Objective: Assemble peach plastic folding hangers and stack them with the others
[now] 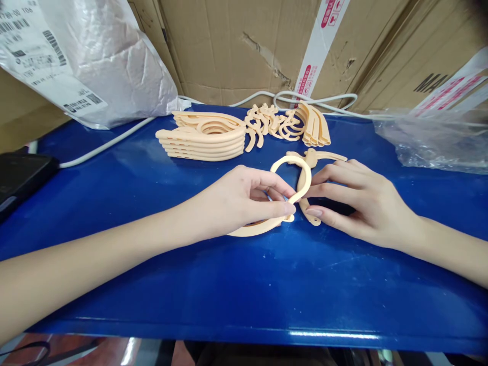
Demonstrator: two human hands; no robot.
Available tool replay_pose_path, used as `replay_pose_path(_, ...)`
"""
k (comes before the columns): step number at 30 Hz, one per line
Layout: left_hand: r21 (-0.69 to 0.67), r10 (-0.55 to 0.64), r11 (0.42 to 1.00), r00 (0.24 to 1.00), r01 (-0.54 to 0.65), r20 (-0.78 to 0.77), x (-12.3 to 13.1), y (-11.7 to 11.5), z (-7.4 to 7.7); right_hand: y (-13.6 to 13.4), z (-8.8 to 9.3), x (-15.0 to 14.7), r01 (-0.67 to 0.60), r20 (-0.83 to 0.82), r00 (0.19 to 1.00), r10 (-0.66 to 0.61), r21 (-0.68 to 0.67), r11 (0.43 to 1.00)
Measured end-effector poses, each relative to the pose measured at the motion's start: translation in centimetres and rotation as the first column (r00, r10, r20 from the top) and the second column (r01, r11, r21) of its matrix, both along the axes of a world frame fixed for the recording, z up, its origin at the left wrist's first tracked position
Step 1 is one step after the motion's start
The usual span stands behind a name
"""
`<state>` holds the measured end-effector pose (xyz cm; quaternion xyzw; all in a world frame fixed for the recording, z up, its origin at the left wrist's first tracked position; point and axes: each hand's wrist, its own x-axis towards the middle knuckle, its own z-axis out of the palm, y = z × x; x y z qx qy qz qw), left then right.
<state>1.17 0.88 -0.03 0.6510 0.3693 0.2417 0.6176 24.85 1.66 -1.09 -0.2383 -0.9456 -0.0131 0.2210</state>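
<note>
My left hand (244, 201) pinches a peach plastic hanger piece with a round hook loop (290, 165), thumb and fingers closed on it just above the blue table (244, 284). My right hand (362, 201) touches the same piece from the right, fingers curled with their tips on a curved peach arm (305, 183). Another flat peach part (324, 155) lies just behind my right fingers.
A stack of peach hanger bodies (204, 137) lies at the back centre, with small hook pieces (267, 124) and a bundle of curved arms (314, 124) beside it. White cable (102, 145), a grey mailer bag (107, 56), cardboard boxes (236, 46), a clear plastic bag (430, 140) and a black device (21, 175) surround the table.
</note>
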Motion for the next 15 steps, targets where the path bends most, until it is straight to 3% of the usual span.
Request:
replay_pose_path(10,-0.073,0.050,0.996,0.999,-0.049,0.007,0.06,0.01,-0.43,0.07,-0.13,-0.04,0.025,-0.007,1.000,-0.026,-0.029,0.999)
replay_pose_path(15,-0.020,0.048,0.999,0.997,-0.047,0.057,-0.02,0.18,-0.68,0.12,-0.15,0.03,0.003,0.000,1.000,-0.003,-0.037,0.999)
